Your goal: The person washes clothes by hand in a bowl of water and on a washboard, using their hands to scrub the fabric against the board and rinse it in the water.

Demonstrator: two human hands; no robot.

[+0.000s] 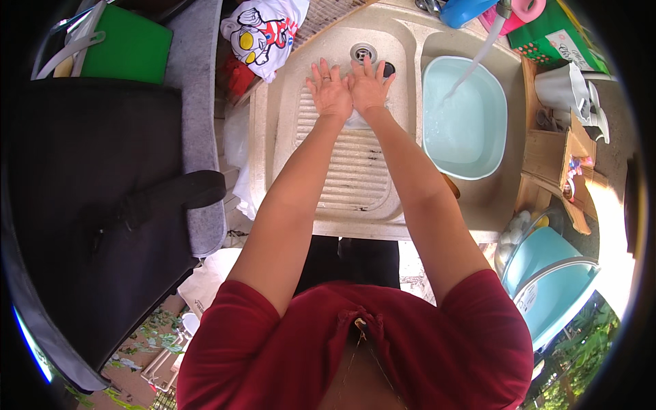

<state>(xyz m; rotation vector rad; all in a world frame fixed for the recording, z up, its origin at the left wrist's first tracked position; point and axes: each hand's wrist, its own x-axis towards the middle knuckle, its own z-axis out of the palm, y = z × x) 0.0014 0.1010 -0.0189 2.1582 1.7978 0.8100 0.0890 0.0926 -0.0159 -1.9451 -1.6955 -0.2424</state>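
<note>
Pale cloth (357,120), a small whitish piece, lies pinned on the ribbed washboard (348,167) of a stone sink (273,116), mostly hidden under the palms; only a crumpled edge shows below the right wrist. Both hands are flat with fingers spread, side by side and touching, the left hand (329,92) wearing a ring, the right hand (369,87) just beside it, pressing down. Just beyond the fingertips sits the drain (363,52). To the right of the hands a light blue basin (465,116) takes a stream of water (471,65) from a tap and looks partly filled. I judge the scrubbing to be in hand, with rinsing in that basin yet undone. Left of the hands hangs a printed white bag (263,34).
</note>
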